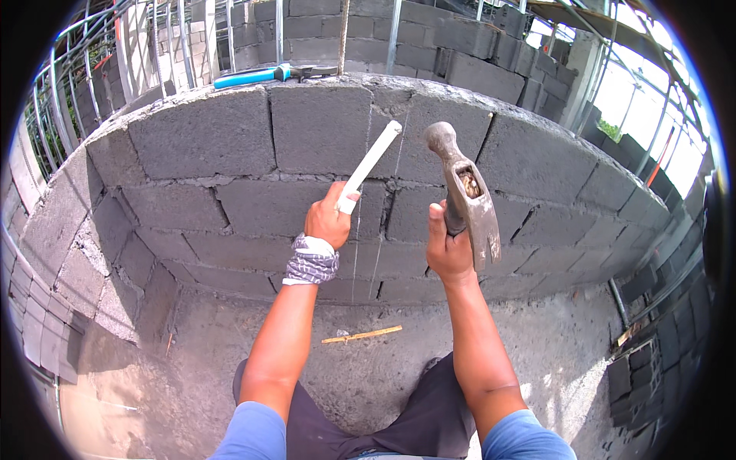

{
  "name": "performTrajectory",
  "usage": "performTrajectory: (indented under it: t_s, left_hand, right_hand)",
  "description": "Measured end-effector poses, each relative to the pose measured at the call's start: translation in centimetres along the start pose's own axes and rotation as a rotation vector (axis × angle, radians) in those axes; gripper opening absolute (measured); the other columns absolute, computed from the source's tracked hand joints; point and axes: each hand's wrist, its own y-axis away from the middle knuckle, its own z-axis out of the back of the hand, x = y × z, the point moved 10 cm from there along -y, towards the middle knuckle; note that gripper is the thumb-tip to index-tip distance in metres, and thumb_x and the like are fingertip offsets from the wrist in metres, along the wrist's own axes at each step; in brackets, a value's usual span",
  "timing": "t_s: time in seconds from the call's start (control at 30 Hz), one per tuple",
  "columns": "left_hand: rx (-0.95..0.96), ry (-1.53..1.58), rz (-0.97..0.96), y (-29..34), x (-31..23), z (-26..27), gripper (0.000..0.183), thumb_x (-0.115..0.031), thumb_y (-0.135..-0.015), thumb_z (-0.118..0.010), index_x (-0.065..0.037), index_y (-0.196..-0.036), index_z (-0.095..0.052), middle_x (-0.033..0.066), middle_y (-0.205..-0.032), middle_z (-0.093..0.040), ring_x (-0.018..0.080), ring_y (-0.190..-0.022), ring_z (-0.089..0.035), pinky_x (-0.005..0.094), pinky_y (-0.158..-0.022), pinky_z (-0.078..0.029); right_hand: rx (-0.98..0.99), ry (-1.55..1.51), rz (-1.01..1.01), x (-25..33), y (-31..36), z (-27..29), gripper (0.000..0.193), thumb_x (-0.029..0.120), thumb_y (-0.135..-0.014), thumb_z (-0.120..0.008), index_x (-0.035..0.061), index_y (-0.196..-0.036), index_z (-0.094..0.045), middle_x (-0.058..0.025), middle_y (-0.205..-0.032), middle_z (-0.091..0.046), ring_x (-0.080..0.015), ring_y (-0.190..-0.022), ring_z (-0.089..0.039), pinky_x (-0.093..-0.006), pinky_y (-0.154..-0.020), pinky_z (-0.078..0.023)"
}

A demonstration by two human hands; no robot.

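My left hand [328, 222], with a patterned cloth around its wrist, is closed around the lower end of a white rod [372, 161]. The rod slants up and to the right in front of the block wall [322, 130]; whether its tip touches the wall, I cannot tell. In my right hand [450, 251] is a worn claw hammer [477, 211], gripped close under its head, with the claw pointing down toward me. Two pale, near-vertical lines run down the wall between and below the hands. Most of the hammer's handle is hidden.
Along the wall's top lies a blue-handled tool [249, 77] beside an upright rebar [343, 38]. A thin yellow strip [362, 335] rests on the concrete floor [230, 322] between my legs. Stacked blocks [644, 376] stand at the right; metal bars rise behind the wall.
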Motion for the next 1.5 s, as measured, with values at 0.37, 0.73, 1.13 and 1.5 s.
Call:
performTrajectory:
  t_s: [0.37,0.73,1.13,1.5]
  left_hand:
    - [0.078,0.147,0.059,-0.5,1.1,-0.3,0.033,-0.039,-0.111,-0.056,-0.008,-0.115,-0.067,0.0147,-0.067,-0.057,0.0289,-0.058,-0.059,0.0425,-0.058,-0.045]
    - [0.04,-0.091,-0.035,-1.7,2.9,-1.2,0.032,-0.038,-0.11,-0.058,-0.012,-0.129,-0.063,0.0196,-0.083,-0.071,0.0434,-0.077,-0.072,0.0479,-0.066,-0.053]
    - [0.278,0.322,0.234,-1.2,-1.1,2.2,0.022,-0.028,-0.112,-0.055,-0.008,-0.111,-0.065,-0.0039,-0.068,-0.049,0.004,-0.057,-0.043,0.025,-0.05,-0.034]
    - [0.261,0.226,0.027,-10.3,-12.6,11.7,0.034,-0.035,-0.115,-0.045,-0.007,-0.118,-0.063,-0.0068,-0.067,-0.046,0.0025,-0.049,-0.04,0.0205,-0.044,-0.033]
  right_hand:
    - [0.265,-0.198,-0.629,-5.5,3.2,-0.9,0.039,0.03,-0.103,-0.073,0.0008,-0.122,-0.056,-0.0127,-0.069,-0.066,-0.0236,-0.061,-0.068,-0.0381,-0.058,-0.051]
    - [1.195,-0.151,-0.979,-4.1,22.1,4.1,0.04,0.045,-0.102,-0.07,0.0091,-0.119,-0.062,-0.0117,-0.071,-0.067,-0.0335,-0.068,-0.069,-0.0471,-0.067,-0.053]
    - [1.991,-0.033,-0.152,0.7,28.0,3.5,0.043,0.04,-0.099,-0.07,0.0096,-0.13,-0.067,-0.0171,-0.106,-0.077,-0.0407,-0.105,-0.074,-0.0544,-0.088,-0.058]
    - [2.03,-0.061,-0.035,3.8,28.5,1.9,0.042,0.036,-0.099,-0.072,0.008,-0.13,-0.068,-0.0156,-0.114,-0.076,-0.0397,-0.109,-0.073,-0.0544,-0.089,-0.059]
